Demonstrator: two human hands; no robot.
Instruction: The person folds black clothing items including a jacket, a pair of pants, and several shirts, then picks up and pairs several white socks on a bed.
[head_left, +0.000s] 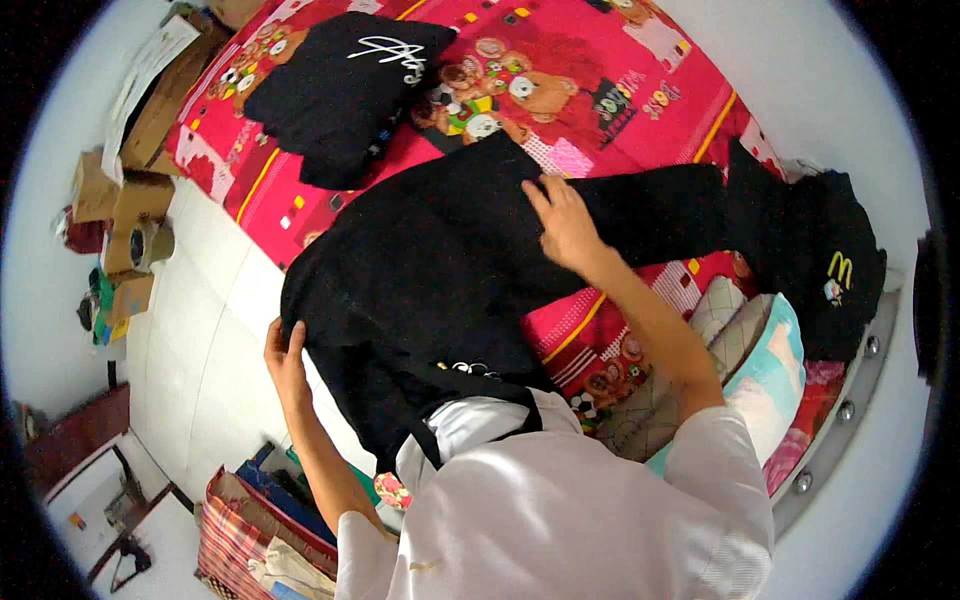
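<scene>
A black long-sleeved garment (435, 247) is spread across the near side of the bed, its lower part draped towards my body. One sleeve (652, 210) stretches to the right. At the garment's left edge, my left hand (289, 367) pinches the cloth between thumb and fingers. My right hand (566, 229) rests on the cloth where the sleeve joins, fingers apart. Small white print shows on the part nearest me. A folded black garment (352, 90) with white script lies farther up the bed. Another black garment (814, 262), bearing a yellow logo, lies at the right.
The bed has a red bear-patterned sheet (577, 90). A pale blue and white pillow (772, 375) and a quilted grey-beige cover (716, 322) lie at right. Cardboard boxes (146, 202) stand along the left wall. A striped bag (240, 517) holding cloth is on the floor at lower left.
</scene>
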